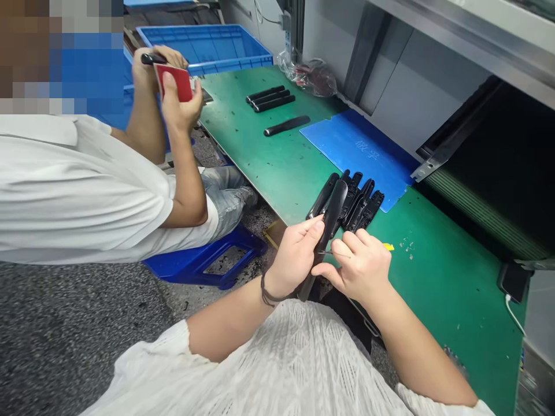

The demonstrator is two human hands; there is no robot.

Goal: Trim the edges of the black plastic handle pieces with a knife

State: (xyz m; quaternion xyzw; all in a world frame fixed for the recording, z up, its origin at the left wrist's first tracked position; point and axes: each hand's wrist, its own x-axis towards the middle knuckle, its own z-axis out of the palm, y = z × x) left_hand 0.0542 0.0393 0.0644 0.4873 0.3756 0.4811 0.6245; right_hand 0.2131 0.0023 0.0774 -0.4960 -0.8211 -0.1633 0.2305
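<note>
My left hand (297,254) is closed around a long black plastic part (335,202), which tilts away from me over the table's near edge. In my right hand (362,263) is a slim knife (327,252); its thin blade lies against the side of the part, and a yellow end sticks out behind my fist. My right thumb is stretched toward the part, and it seems to touch it. Just beyond my hands, several similar black parts (364,205) lie bunched on the green table (425,289), some with their ribbed inner side up.
To the left a co-worker's hands (177,107) hold a black part and a red pad (177,84). More black parts (275,104), a blue sheet (359,150) and a plastic bag (310,75) lie farther back. A phone (514,281) with cable is at the right; blue crates (208,43) stand behind.
</note>
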